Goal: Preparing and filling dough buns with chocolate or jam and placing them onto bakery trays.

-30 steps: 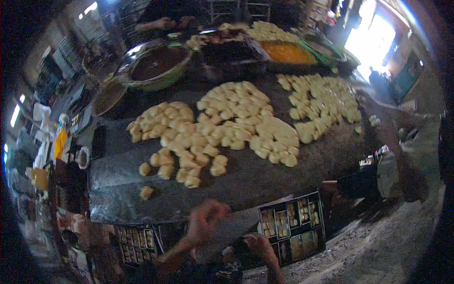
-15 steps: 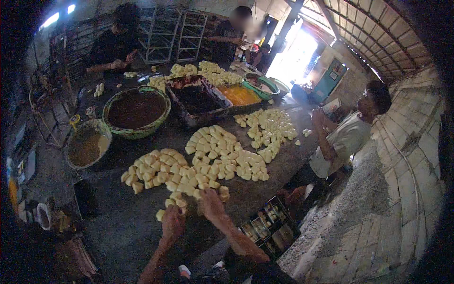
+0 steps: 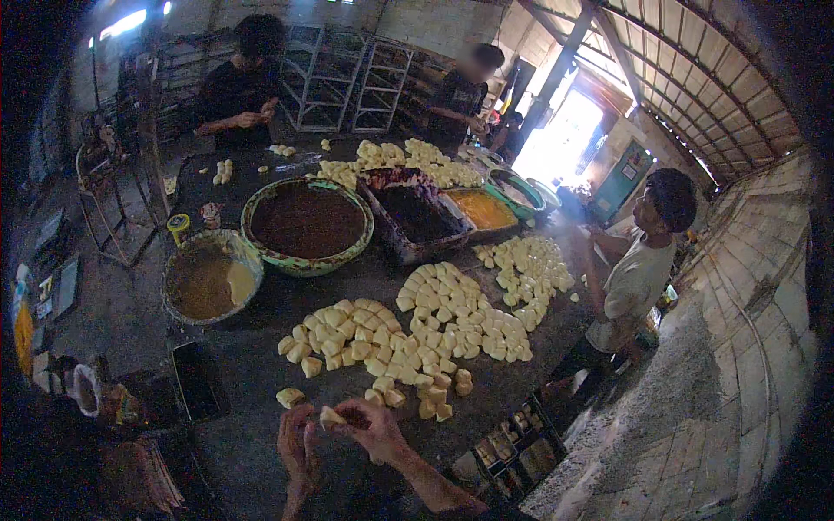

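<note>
My right hand (image 3: 369, 430) pinches a pale dough piece (image 3: 330, 418) above the table's near edge. My left hand (image 3: 297, 438) is just left of it, fingers curled toward that piece; what is between them, if anything, is hidden. A loose dough piece (image 3: 289, 398) lies just beyond my left hand. Large clusters of cut dough (image 3: 439, 295) spread over the dark table (image 3: 234, 365), some pieces touching. A black rectangular object (image 3: 195, 382) lies at the left edge.
Basins of brown (image 3: 304, 217) and tan filling (image 3: 208, 278), trays of dark (image 3: 408, 213) and orange filling (image 3: 482, 208) stand on the table. Co-workers stand across (image 3: 234, 95) and at right (image 3: 625, 286). A rack of trays (image 3: 512, 451) is below the near right edge.
The view has swung up, showing more of the room. My hands have left the dough cluster and come nearer the table's edge, the right one now with a piece between its fingers.
</note>
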Available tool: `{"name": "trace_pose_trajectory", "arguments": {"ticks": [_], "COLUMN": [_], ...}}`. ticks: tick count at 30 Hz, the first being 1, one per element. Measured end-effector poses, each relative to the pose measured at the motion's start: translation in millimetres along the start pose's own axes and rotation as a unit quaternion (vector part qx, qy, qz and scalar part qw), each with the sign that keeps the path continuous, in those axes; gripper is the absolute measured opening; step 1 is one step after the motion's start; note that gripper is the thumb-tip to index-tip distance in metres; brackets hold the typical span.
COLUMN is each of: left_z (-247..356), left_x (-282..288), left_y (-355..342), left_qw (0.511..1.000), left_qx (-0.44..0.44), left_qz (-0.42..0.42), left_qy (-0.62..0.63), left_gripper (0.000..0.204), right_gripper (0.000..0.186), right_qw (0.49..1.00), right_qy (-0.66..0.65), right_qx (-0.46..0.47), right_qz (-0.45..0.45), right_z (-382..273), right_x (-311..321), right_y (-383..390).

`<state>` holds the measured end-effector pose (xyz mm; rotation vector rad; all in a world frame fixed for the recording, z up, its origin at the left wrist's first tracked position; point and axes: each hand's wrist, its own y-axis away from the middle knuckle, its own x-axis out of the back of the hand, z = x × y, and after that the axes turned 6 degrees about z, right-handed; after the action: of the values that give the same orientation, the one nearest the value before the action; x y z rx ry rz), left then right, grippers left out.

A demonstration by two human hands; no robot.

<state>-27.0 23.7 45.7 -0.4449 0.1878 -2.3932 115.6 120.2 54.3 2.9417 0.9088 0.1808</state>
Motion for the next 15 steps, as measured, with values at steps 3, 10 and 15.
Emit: {"name": "trace_pose_trajectory", "arguments": {"ticks": [3, 10, 15], "left_z": [27, -8, 18], "left_x": [9, 15, 15], "left_y": [-1, -34, -55], "left_qw": [0.997, 0.974, 0.956], "left_qx": [-0.046, -0.222, 0.049], "left_qz": [0.057, -0.036, -0.119], "left_qy": [0.024, -0.002, 0.262], "left_gripper": [0.039, 0.051, 0.060], "right_gripper": [0.037, 0.041, 0.025], "right_qw": [0.994, 0.907, 0.889], "right_qy": [0.093, -0.337, -0.278], "right_qx": [0.050, -0.039, -0.229], "right_qz": [-0.003, -0.248, -0.284], "right_z": [-19, 11, 72], "right_x": [-13, -24, -6], "right_y": [0, -15, -44]}}
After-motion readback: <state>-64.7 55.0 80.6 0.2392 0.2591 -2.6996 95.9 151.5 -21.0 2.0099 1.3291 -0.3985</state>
